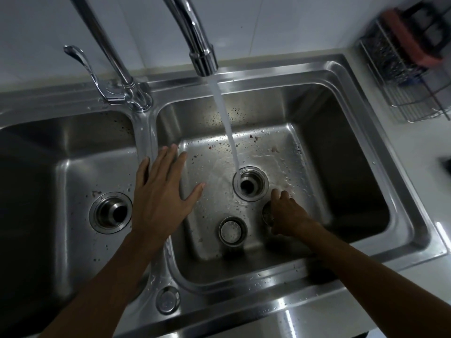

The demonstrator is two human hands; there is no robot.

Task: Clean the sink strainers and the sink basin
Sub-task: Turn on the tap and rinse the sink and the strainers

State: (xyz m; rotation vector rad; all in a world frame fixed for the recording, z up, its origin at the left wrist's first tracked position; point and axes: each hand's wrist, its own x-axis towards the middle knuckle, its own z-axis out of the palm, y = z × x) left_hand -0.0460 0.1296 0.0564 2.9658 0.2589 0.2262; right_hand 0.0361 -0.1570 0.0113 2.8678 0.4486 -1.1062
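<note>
A steel double sink fills the view. In the right basin [341, 152] water runs from the faucet [200, 52] into an open drain hole [250, 183]. One round strainer [232, 231] lies on the basin floor in front of the drain. My right hand [288, 217] is down in the basin, fingers closed around a second strainer [266, 214], mostly hidden under the hand. My left hand [161, 191] hovers flat with fingers spread over the divider between the basins, holding nothing. The left basin [61, 152] has its own open drain [111, 212].
A faucet lever handle [83, 67] and a second spout stand at the back of the divider. A wire rack [400, 76] with a reddish item sits on the counter at the right. A small round cap [168, 300] is on the sink's front rim. Specks of dirt dot the basin floor.
</note>
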